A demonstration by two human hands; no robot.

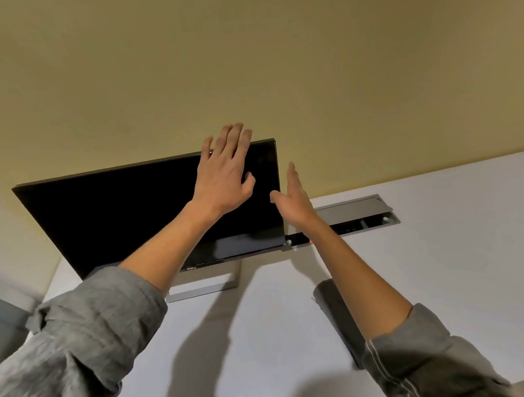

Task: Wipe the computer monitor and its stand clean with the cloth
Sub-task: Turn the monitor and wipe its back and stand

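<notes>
A black monitor [114,216] with a dark screen stands on a silver stand [205,289] on a white desk [446,246]. My left hand [225,173] is spread flat in front of the screen's upper right part, fingertips above its top edge. My right hand [295,195] is held edge-on with straight fingers beside the monitor's right edge, thumb near the bezel. A grey cloth [335,305] lies on the desk under my right forearm, partly hidden by it.
A grey cable hatch [359,212] is set into the desk behind my right hand, its lid raised. A yellow wall rises behind the desk. Grey rolled sleeves cover both upper forearms.
</notes>
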